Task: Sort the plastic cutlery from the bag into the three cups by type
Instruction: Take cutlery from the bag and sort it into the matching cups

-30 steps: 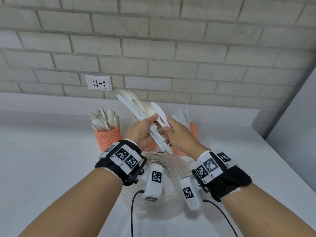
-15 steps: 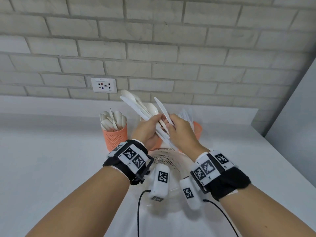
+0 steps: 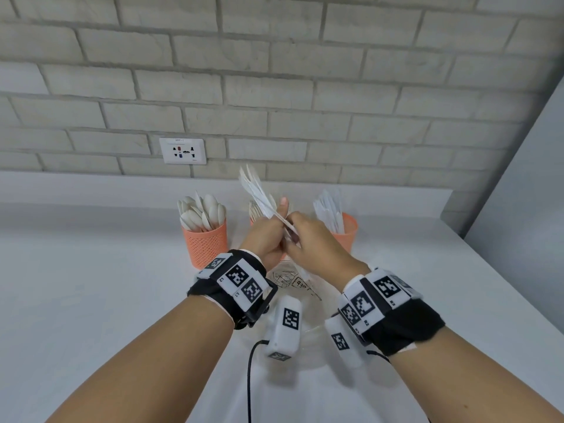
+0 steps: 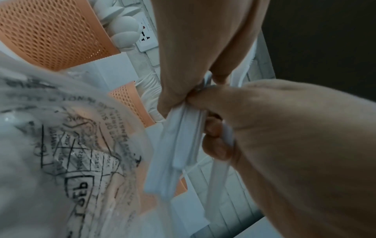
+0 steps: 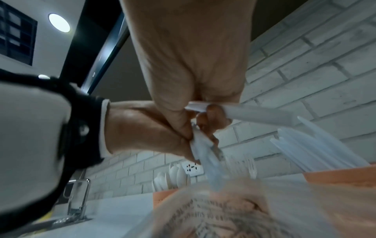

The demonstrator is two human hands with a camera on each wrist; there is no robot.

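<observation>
White bench (image 3: 91,300) under a pale brick wall (image 3: 274,71).
Both hands' fingers curled tight: left hand (image 3: 265,239) gripping knife bundle (image 3: 259,193), right hand (image 3: 314,242) pinching it too.

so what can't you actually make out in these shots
- Middle cup, head view: mostly behind both hands; its contents are unclear.
- Cutlery bundle, head view: blurred, types unreadable.
- Bag, left wrist view: print smeared, contents unseen.
- Right hand: fingers hidden in head view.
- Left hand: grip partly covered.
</observation>
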